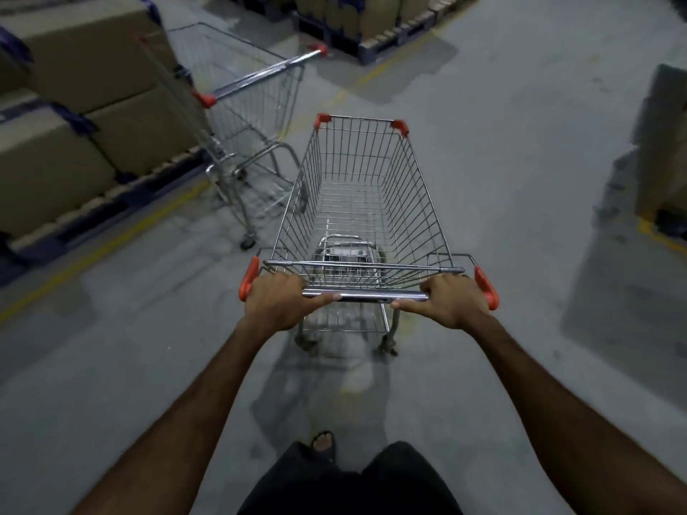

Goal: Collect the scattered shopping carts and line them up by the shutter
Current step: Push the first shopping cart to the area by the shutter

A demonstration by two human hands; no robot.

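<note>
Two bare forearms are reaching forward from dark clothing, and both hands are gripping the chrome handle bar [366, 294] of a wire shopping cart [358, 202]: the left hand [277, 302] is curling round the bar near its orange end cap, the right hand [451, 301] is doing the same at the other end. The cart's basket is an open steel grid with orange corner pieces, and it is holding nothing. The step in hand, I judge, is wheeling this cart toward the line-up; no shutter is showing here. A second cart [238, 117] of the same wire make is standing ahead to the left, just beside stacked cardboard boxes [85, 83] on pallets. The next move is probably calling for steering past it, or nesting into it, over the smooth grey concrete floor [502, 172].
</note>
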